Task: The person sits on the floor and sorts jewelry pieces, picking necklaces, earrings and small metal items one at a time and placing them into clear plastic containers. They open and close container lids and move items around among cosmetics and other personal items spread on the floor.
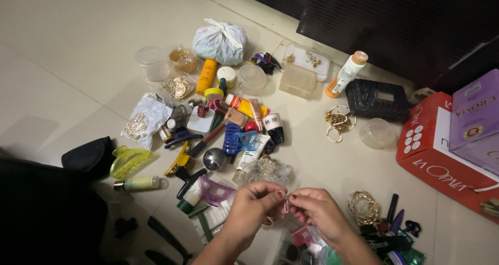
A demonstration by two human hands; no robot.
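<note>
My left hand and my right hand meet low in the middle of the head view, just above the tiled floor. Both pinch one small pale item between their fingertips; it is too small to tell what it is. Directly behind the hands lies a clear plastic bag of trinkets. A purple hair claw lies to the left of my left hand. A bunch of gold bangles sits to the right of my right hand.
Cosmetics, tubes and hair clips are strewn over the floor: a blue hair claw, a yellow-green claw, a tied white bag, clear tubs, a black basket. A red box carrying a purple box stands right.
</note>
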